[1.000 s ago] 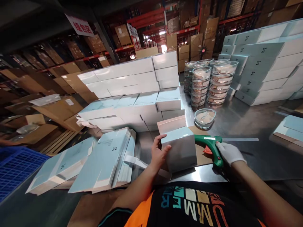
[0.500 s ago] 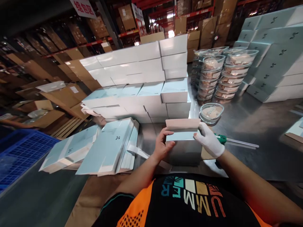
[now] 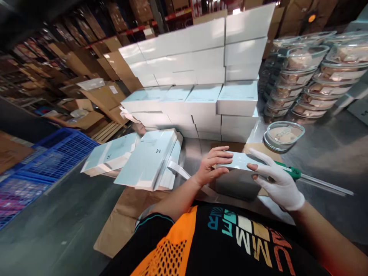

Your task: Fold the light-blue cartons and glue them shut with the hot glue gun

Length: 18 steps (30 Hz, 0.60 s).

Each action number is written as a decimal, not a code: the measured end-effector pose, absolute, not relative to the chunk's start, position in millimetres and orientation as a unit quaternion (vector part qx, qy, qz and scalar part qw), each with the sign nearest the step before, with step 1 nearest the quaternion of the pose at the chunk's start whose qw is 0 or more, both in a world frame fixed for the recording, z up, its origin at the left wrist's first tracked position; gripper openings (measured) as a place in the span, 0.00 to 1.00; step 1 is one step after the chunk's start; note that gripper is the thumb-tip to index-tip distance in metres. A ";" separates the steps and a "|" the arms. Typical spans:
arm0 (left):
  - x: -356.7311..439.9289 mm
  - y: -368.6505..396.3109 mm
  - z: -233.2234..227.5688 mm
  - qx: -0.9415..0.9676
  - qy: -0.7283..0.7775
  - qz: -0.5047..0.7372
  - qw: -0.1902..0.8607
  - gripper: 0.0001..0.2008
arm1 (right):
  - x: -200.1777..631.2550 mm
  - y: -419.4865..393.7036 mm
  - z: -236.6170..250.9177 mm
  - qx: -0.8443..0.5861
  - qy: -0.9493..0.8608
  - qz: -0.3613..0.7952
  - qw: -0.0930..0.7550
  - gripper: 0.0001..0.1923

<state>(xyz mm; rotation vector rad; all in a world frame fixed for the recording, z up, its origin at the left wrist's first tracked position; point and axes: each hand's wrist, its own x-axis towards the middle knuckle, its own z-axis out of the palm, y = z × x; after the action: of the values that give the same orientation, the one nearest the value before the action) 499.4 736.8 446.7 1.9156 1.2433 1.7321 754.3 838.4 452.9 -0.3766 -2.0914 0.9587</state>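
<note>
In front of my body on the table stands a small carton box [image 3: 240, 161] with a light blue top, its lid flap folded down. My left hand [image 3: 214, 165], bare, lies at the box's left end, its fingers stretched out over the top edge. My right hand [image 3: 277, 180] wears a white glove with bare fingertips showing; its fingers are spread at the right end of the box. A green-handled tool [image 3: 291, 171] with a long metal shaft lies just beyond the right hand. The lower front of the box is in shadow.
Flat light blue cartons [image 3: 149, 157] lie in a pile at left. A wall of stacked boxes [image 3: 195, 69] stands behind. At right are stacked glass containers [image 3: 304, 76] and one single glass container [image 3: 283, 134]. Blue crates [image 3: 63, 151] sit at far left.
The box's raised flap has been folded down. Both hands have loosened, with the fingers now stretched out. The view has shifted, so the surroundings sit differently in the picture.
</note>
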 end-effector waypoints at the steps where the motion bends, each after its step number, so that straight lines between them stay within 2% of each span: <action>1: 501.0 736.2 439.7 0.634 0.439 0.618 0.152 0.35 | 754.9 839.0 447.8 -0.178 -0.819 0.372 0.398 0.24; 3: 503.8 731.0 421.7 0.569 0.460 0.652 0.200 0.61 | 755.7 841.6 434.6 -0.261 -0.807 0.367 0.382 0.44; 4: 504.9 726.0 411.9 0.546 0.479 0.646 0.236 0.68 | 755.6 843.6 427.9 -0.302 -0.802 0.370 0.358 0.51; 5: 505.9 719.4 402.5 0.535 0.512 0.611 0.282 0.68 | 755.3 846.0 422.0 -0.337 -0.798 0.377 0.328 0.52; 8: 506.8 693.9 388.1 0.478 0.582 0.534 0.384 0.55 | 752.9 851.3 413.9 -0.371 -0.785 0.409 0.281 0.43; 10: 501.7 676.6 399.5 0.432 0.586 0.574 0.375 0.50 | 750.6 851.5 415.2 -0.340 -0.781 0.427 0.304 0.39; 12: 486.7 663.6 430.7 0.402 0.566 0.647 0.315 0.47 | 746.6 849.9 415.9 -0.289 -0.789 0.437 0.321 0.41; 15: 439.9 655.0 501.6 0.356 0.523 0.739 0.231 0.35 | 737.1 848.8 405.3 -0.249 -0.812 0.443 0.288 0.44; 18: 366.3 655.4 575.6 0.250 0.490 0.829 0.097 0.29 | 727.7 853.0 378.6 -0.242 -0.832 0.443 0.230 0.38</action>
<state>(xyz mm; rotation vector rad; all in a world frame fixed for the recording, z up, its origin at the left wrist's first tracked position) 366.3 655.4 575.6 0.7408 1.4513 2.4550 727.7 853.0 378.6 -0.6670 -2.2886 1.2174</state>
